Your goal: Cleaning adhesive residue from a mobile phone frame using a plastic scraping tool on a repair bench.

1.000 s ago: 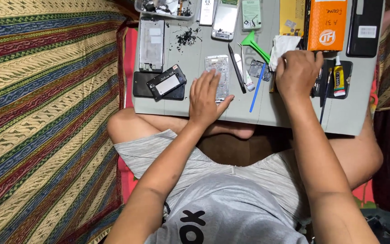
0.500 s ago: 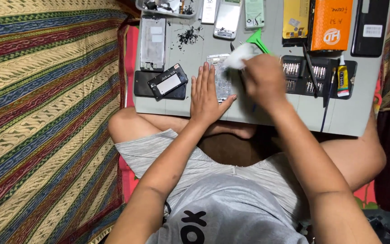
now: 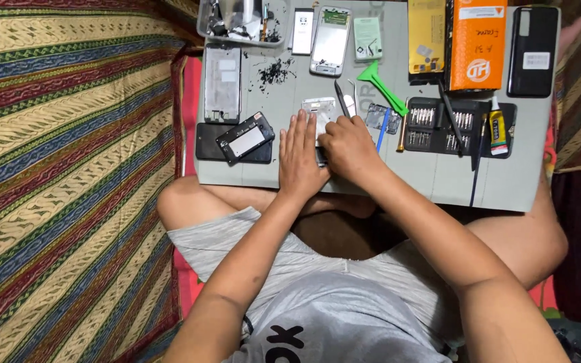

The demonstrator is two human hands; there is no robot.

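The left hand (image 3: 302, 160) lies flat and open on the phone frame (image 3: 319, 111); the right hand (image 3: 348, 148) is curled closed on its near edge. Beyond the frame stands an orange box (image 3: 477, 47), beside a yellow package (image 3: 426, 35).

A clear plastic tray (image 3: 240, 20) of small parts sits at the tabletop's (image 3: 398, 178) far left corner. Along the far edge lie a white phone frame (image 3: 331, 40), a yellow box (image 3: 426, 35), an orange box (image 3: 477, 44) and a black back cover (image 3: 534, 50). A green plastic pry tool (image 3: 381, 85) lies mid-tabletop, a screwdriver bit set (image 3: 442, 124) towards the right edge.
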